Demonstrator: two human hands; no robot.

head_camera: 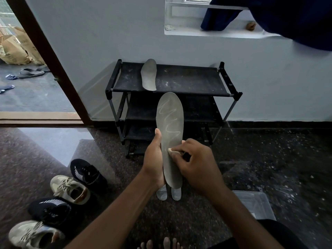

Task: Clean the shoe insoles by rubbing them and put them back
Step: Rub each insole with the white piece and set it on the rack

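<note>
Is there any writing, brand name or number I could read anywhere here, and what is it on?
No text here is legible.
Brown paper bags: dark print, too blurred to read.
Nearer black shoe: pale lettering, too blurred to read.
Farther black shoe: small pale mark, too blurred to read.
Held insole: only a white squiggle, not writing.

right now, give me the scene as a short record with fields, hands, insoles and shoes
left hand: grips the held insole, thumb on its left edge
right hand: pinches a pale pad against the held insole
rack insole: lies on the top shelf of the shoe rack
floor insoles: two, partly hidden below the held one
black shoes: two, on the floor at left
beige shoes: two, beside the black ones
</note>
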